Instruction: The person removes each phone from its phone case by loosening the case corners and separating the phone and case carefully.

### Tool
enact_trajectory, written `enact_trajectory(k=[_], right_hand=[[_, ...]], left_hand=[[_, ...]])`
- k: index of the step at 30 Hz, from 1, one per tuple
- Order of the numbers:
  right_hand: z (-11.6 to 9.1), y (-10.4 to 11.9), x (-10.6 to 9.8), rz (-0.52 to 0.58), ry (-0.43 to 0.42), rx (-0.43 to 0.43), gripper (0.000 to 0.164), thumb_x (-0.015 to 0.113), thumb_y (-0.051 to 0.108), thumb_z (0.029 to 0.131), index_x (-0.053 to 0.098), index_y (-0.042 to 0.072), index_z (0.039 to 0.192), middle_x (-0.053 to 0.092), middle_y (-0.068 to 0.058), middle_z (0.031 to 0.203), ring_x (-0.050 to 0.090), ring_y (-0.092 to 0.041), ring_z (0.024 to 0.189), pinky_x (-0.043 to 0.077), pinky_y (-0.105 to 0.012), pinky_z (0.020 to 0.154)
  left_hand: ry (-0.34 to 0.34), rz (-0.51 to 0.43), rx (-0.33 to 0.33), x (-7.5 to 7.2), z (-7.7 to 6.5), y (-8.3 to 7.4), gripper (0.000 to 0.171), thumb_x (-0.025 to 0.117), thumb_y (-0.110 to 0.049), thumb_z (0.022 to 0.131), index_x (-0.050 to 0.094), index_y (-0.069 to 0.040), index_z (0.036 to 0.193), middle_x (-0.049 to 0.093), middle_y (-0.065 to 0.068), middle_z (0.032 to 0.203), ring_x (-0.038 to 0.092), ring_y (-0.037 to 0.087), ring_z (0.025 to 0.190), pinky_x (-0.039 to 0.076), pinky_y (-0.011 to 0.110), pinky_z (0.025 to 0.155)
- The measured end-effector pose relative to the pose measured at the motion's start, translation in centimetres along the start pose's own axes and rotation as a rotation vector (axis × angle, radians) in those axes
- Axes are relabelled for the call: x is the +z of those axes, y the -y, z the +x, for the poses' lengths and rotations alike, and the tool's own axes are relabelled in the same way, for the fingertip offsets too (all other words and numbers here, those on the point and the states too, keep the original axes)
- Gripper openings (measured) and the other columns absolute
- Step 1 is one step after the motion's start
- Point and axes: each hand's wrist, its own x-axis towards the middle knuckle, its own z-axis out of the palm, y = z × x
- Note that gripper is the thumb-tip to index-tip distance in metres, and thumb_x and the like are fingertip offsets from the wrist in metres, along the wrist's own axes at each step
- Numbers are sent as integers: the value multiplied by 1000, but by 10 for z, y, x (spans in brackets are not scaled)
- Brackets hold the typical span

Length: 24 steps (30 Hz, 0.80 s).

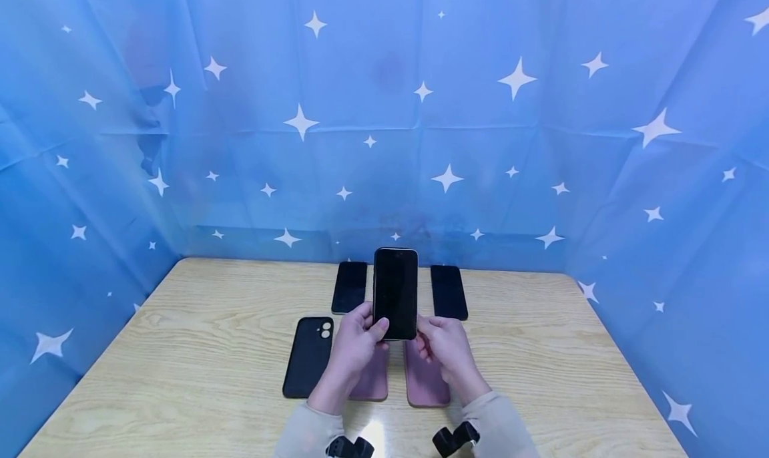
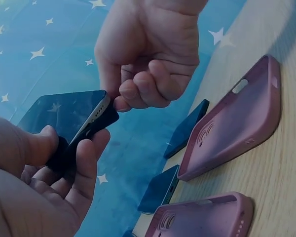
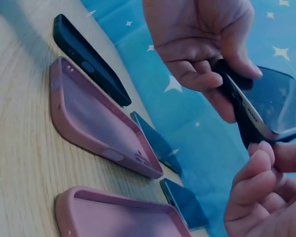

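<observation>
Raised above the table, a dark-screened phone (image 1: 395, 291) sits partly in a black phone case (image 3: 246, 129). Along the phone's bottom edge the case stands away, and the pale frame with its speaker holes shows in both wrist views. My left hand (image 1: 354, 340) grips phone and case together, thumb over a lower corner of the screen and fingers underneath. At the other lower corner, my right hand (image 1: 447, 348) pinches the case edge between thumb and index finger, its other fingers curled. Below the hands lie two pink phone cases, the left one (image 1: 374, 378) and the right one (image 1: 428, 384), hollow side up.
Another black case (image 1: 306, 358) lies left of the pink ones. Two more dark phones lie farther back, one on the left (image 1: 350, 288) and one on the right (image 1: 449, 292). A blue star-patterned curtain (image 1: 384, 164) surrounds the wooden table (image 1: 180, 338) at the back and sides.
</observation>
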Motion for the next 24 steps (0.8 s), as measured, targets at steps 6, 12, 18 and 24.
enact_trajectory(k=[6,12,18,24], right_hand=[[-1,1,2,-11,-45,-11,35,63,15,101,63,1,68,54,-2,54,48,-11,45,39,-19,40],[-2,-1,3,-6,-28,-17,44,61,28,105,63,-1,72,56,-3,56,51,-13,46,42,-20,42],[-3,-2,2,-71,32,-96,44,72,33,99,61,0,71,55,-4,56,51,-12,49,44,-20,45],[-3,-2,2,-142,92,-175,39,80,18,91,51,1,70,53,-4,56,49,-11,51,42,-20,47]], left_hand=[[-34,11,1,4,-2,1,17,58,3,102,64,8,117,73,23,106,62,14,74,55,21,58],[-88,24,15,5,-3,3,16,60,4,100,65,8,115,73,22,100,62,18,70,59,26,57],[-109,37,6,2,-1,3,14,64,2,99,65,8,112,74,23,101,65,19,68,62,31,58],[-117,41,20,-1,1,5,20,71,0,95,65,9,112,75,24,102,67,18,69,61,28,57]])
